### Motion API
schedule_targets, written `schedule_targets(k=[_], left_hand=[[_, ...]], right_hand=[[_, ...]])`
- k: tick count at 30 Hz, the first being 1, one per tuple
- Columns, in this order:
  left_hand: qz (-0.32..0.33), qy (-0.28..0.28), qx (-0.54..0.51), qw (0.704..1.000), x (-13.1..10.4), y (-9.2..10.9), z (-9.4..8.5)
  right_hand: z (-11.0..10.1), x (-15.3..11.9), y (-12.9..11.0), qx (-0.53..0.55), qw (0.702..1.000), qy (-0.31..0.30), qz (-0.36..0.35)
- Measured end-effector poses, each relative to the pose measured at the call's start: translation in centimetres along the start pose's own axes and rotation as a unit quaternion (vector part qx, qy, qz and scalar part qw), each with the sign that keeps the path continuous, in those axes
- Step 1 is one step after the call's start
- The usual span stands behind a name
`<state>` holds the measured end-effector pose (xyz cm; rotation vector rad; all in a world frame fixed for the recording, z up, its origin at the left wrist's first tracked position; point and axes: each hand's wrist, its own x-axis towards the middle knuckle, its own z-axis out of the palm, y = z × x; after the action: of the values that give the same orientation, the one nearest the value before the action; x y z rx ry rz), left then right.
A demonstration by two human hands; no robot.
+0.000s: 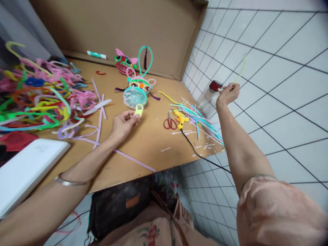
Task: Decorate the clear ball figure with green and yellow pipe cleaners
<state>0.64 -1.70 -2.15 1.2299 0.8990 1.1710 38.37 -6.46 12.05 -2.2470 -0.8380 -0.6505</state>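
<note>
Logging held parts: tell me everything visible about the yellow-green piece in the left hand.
The yellow-green piece is small and pale, with a rounded loop around an opening at its far end and a broader body nearer the person. Its material can't be told at this size. The left hand pinches its near end, so the loop points away from the person. In the picture it overlaps the lower right edge of the teal-rimmed rounded piece; whether they touch is unclear.

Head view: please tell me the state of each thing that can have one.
Left hand: pinching yellow-green piece
Yellow-green piece: held
Right hand: pinching yellow strip
Yellow strip: held up, blurred
Scissors: lying down, blade gap unclear
Glue gun: lying down
Black cord: attached to glue gun, plug out of view
Clear jar: red lid on
White slab-shaped object: lying flat
</note>
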Motion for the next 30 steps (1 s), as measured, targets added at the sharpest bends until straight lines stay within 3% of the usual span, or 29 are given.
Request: schedule_targets(k=[2, 3, 6, 9, 11, 14, 17, 23, 30], left_hand=[[-0.017, -0.007, -0.023, 1.000, 0.0, 0.0, 0.1], [-0.027, -0.010, -0.038, 0.999, 0.0, 0.1, 0.1], [-0.058, -0.013, -0.089, 0.994, 0.0, 0.4, 0.1], [-0.068, 0.003, -0.115, 0.991, 0.1, 1.1, -0.1], [-0.058, 0.019, -0.118, 0.991, 0.3, 1.5, -0.4], [-0.055, 0.048, -0.133, 0.989, 0.7, 1.9, -0.8], [-0.093, 0.058, -0.177, 0.978, 1.2, 2.0, -1.3], [-0.230, -0.036, -0.279, 0.932, 1.7, 2.1, -2.0], [-0.252, -0.081, -0.329, 0.907, 1.4, 2.3, -2.1]], right_hand=[[0.1, -0.5, -1.8, 0.048, 0.998, 0.043, 0.012], [0.5, -1.3, -2.8, 0.143, 0.987, 0.074, 0.016], [2.8, -6.3, -6.4, 0.198, 0.978, 0.066, -0.020], [5.3, -13.4, -9.8, 0.266, 0.940, 0.013, -0.212], [6.4, -17.8, -11.5, 0.270, 0.897, -0.036, -0.347], [6.9, -22.1, -13.2, 0.249, 0.856, -0.093, -0.444], [7.3, -23.4, -13.7, 0.257, 0.862, -0.099, -0.427], [9.2, -22.7, -13.0, 0.272, 0.913, -0.074, -0.293], [10.0, -21.9, -12.5, 0.316, 0.913, -0.071, -0.246]])
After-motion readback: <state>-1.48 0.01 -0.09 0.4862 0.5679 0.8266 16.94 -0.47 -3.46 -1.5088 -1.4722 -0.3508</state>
